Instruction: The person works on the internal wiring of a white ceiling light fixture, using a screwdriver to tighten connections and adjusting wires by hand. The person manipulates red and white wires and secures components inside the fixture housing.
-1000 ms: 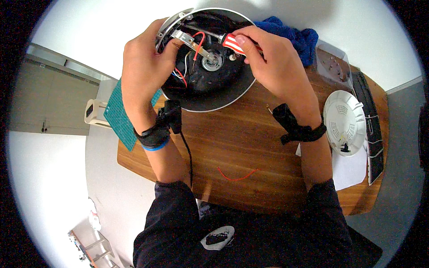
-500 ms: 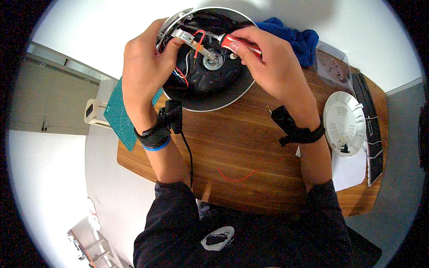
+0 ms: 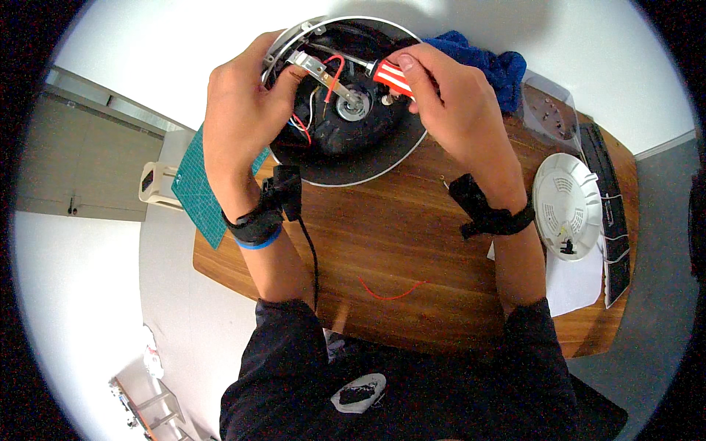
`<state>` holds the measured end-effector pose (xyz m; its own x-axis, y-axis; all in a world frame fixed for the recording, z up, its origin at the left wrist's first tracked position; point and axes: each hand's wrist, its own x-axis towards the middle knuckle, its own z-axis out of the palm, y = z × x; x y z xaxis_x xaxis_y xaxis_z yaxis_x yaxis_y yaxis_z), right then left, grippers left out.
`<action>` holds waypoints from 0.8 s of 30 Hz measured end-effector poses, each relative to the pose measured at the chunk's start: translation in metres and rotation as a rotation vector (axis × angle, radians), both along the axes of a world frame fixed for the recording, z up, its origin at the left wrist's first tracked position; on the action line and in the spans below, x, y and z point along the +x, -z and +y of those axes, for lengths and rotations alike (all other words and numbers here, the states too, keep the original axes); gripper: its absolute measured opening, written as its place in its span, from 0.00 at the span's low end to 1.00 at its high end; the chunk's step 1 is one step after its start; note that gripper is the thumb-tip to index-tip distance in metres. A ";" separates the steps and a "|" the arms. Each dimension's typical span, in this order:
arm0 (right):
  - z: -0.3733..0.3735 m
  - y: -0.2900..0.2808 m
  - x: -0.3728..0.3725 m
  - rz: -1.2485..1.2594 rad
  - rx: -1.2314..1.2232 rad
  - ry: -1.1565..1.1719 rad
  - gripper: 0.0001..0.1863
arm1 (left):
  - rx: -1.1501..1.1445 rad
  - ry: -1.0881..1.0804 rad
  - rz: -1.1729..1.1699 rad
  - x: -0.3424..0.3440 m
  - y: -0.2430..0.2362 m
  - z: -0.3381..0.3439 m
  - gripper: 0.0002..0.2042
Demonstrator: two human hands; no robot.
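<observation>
I'm seeing white stripes on my screwdriver's red handle (image 3: 392, 77); left, pale grid lines on the green cutting mat (image 3: 198, 195); far right, a deep blue towel (image 3: 507, 73); near me, a red wire (image 3: 390, 298) against the brown-grained table (image 3: 368, 235). I'm wearing a black shirt (image 3: 294, 382).

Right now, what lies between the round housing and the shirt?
The head view shows a thin red wire there; a black cable passes further left.

At the upper centre, the bare left hand (image 3: 246, 110) is covering part of the round, white-rimmed black housing (image 3: 357, 151).
</observation>
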<state>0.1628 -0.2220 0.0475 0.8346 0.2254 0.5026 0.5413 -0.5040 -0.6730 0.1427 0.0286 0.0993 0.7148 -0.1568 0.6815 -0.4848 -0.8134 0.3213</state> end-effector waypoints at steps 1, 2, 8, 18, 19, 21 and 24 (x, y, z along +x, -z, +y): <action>0.000 0.001 0.002 0.031 0.050 -0.018 0.13 | 0.003 0.007 -0.004 0.000 -0.001 -0.001 0.16; 0.000 0.002 0.004 0.062 0.099 -0.037 0.14 | 0.006 0.015 -0.007 0.000 -0.001 -0.002 0.16; -0.004 0.002 0.006 -0.278 0.110 -0.171 0.17 | 0.017 0.006 -0.037 0.004 0.002 -0.002 0.16; 0.007 -0.001 -0.001 -0.043 0.139 -0.119 0.14 | -0.020 -0.001 0.007 0.002 0.000 0.002 0.15; 0.007 0.000 -0.002 -0.126 0.162 -0.153 0.14 | -0.019 -0.008 0.007 0.003 0.000 0.002 0.15; 0.007 0.001 -0.001 -0.236 0.192 -0.199 0.14 | -0.016 -0.017 0.008 0.003 0.000 0.003 0.15; 0.003 0.001 0.001 -0.324 0.145 -0.167 0.14 | -0.010 -0.027 0.016 0.004 0.000 0.005 0.15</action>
<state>0.1640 -0.2193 0.0467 0.5849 0.2519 0.7710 0.8043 -0.3027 -0.5113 0.1464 0.0334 0.0990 0.7294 -0.1310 0.6715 -0.4579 -0.8227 0.3369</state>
